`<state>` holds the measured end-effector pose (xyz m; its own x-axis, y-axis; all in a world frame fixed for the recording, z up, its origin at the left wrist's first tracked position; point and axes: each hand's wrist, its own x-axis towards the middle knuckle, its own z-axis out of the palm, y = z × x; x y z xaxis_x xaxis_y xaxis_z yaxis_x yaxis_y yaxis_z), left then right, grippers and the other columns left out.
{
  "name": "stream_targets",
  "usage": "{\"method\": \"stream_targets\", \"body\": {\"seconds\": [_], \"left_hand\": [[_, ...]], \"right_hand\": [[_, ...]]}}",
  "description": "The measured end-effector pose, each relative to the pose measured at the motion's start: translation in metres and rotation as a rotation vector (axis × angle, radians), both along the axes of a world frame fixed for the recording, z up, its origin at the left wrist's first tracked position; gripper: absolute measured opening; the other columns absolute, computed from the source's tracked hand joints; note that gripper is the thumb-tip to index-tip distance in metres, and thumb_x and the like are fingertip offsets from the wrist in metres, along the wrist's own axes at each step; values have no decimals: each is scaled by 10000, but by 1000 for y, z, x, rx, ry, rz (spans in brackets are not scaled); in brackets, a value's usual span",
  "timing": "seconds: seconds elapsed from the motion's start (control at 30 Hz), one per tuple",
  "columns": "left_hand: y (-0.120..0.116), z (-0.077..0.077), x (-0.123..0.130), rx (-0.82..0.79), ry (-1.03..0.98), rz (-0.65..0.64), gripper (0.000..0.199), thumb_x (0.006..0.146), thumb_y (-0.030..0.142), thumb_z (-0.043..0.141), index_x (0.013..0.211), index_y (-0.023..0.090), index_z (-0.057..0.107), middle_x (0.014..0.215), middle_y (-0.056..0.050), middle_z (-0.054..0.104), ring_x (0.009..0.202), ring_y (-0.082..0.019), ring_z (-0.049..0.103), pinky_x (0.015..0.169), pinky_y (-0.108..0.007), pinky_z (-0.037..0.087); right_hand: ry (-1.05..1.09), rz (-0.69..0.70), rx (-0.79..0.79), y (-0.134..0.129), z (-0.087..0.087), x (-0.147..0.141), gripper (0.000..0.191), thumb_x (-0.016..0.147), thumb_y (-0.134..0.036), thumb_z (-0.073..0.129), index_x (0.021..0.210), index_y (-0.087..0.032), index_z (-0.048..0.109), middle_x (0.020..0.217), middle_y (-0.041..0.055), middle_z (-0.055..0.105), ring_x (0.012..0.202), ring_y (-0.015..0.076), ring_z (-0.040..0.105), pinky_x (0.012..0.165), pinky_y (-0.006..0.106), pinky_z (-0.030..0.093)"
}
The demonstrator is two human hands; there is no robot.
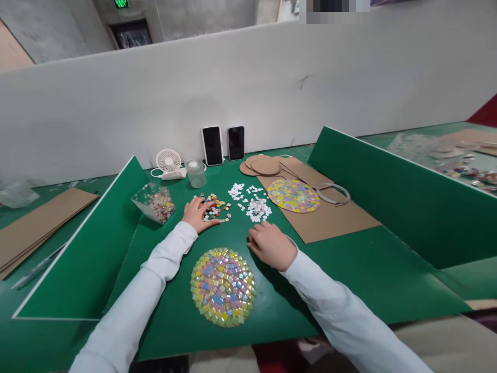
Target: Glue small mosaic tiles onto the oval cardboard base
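My left hand (197, 213) rests with fingers spread at the edge of a pile of mixed coloured mosaic tiles (217, 208). My right hand (271, 244) is closed with its fingers curled under, just in front of a heap of small white pieces (259, 209); whatever lies between its fingertips is hidden. Nearest me on the green table lies a round mosaic disc (223, 287), covered with yellow, pink, blue and pale green shiny tiles. A second mosaic disc (294, 196) lies farther back on the right, partly on brown cardboard (334, 223).
A clear tub of tiles (154, 203) leans at the left. Behind stand a small white fan (168, 161), a glass cup (196, 174) and two phones (213, 146). Round cardboard discs (265, 166) and a pale ring (333, 194) sit right. Green side panels (388, 197) border the workspace.
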<state>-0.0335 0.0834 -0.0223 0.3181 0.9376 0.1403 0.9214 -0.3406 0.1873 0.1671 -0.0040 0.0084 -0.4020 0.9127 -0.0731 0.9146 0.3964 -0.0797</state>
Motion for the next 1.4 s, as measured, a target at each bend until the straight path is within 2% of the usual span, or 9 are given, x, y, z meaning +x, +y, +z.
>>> {"method": "stream_targets", "body": {"seconds": [0.1, 0.2, 0.37, 0.57, 0.8, 0.97, 1.1, 1.27, 1.4], "left_hand": [[8, 5, 0, 9, -32, 42, 382, 707, 455, 438, 1005, 238, 538, 1135, -68, 473, 1109, -240, 342, 879, -396, 289], [18, 14, 2, 6, -11, 32, 303, 778, 354, 354, 953, 230, 567, 1064, -43, 530, 1001, -168, 450, 810, -297, 357], [31, 22, 17, 30, 85, -27, 253, 769, 278, 389, 922, 262, 590, 964, -21, 572, 900, -181, 476, 788, -320, 335], [34, 13, 37, 79, 186, -59, 220, 744, 188, 410, 780, 168, 625, 893, -90, 549, 888, -229, 425, 752, -350, 317], [26, 14, 33, 120, 229, -12, 193, 738, 103, 377, 811, 127, 554, 835, -122, 520, 824, -225, 445, 710, -341, 332], [18, 18, 30, 127, 208, 63, 189, 777, 141, 326, 822, 115, 509, 755, -119, 537, 771, -228, 475, 693, -342, 340], [9, 26, 23, 135, 166, 98, 203, 763, 89, 303, 823, 116, 495, 699, -109, 545, 731, -225, 490, 667, -328, 349], [-7, 35, 14, 157, 79, 91, 155, 763, 119, 322, 768, 144, 476, 778, -92, 550, 742, -202, 491, 688, -301, 358], [-28, 33, 12, 97, -309, 102, 79, 747, 152, 353, 721, 168, 426, 674, -32, 519, 652, -159, 492, 631, -270, 379]], "right_hand": [[4, 0, 2, 1, -1, 0, 143, 757, -231, 427, 751, -149, 544, 801, 67, 561, 806, 201, 457, 605, 279, 279], [5, -2, 9, 1, -2, 0, 146, 760, -234, 423, 753, -150, 542, 800, 66, 562, 803, 201, 458, 606, 281, 278], [7, 1, 18, 1, -2, 0, 140, 760, -234, 424, 753, -153, 538, 789, 65, 562, 799, 199, 458, 601, 278, 274], [12, 7, 28, 1, -3, 0, 131, 758, -230, 426, 752, -152, 531, 797, 69, 561, 798, 201, 457, 600, 280, 275], [12, 20, 38, 1, -3, 1, 126, 760, -214, 419, 754, -154, 529, 790, 74, 560, 793, 204, 459, 593, 280, 273], [10, 23, 26, 1, -3, 1, 128, 763, -213, 416, 759, -155, 530, 795, 73, 561, 795, 205, 456, 593, 280, 272], [9, 22, 16, 1, -2, 2, 133, 766, -211, 412, 765, -153, 531, 800, 73, 562, 793, 201, 456, 590, 277, 267], [8, 18, 0, 1, -1, 1, 140, 766, -208, 411, 772, -147, 536, 806, 72, 563, 800, 199, 453, 596, 271, 265], [10, 12, -11, 0, 0, 1, 147, 767, -206, 404, 776, -144, 538, 807, 74, 561, 797, 197, 452, 604, 270, 271]]}}
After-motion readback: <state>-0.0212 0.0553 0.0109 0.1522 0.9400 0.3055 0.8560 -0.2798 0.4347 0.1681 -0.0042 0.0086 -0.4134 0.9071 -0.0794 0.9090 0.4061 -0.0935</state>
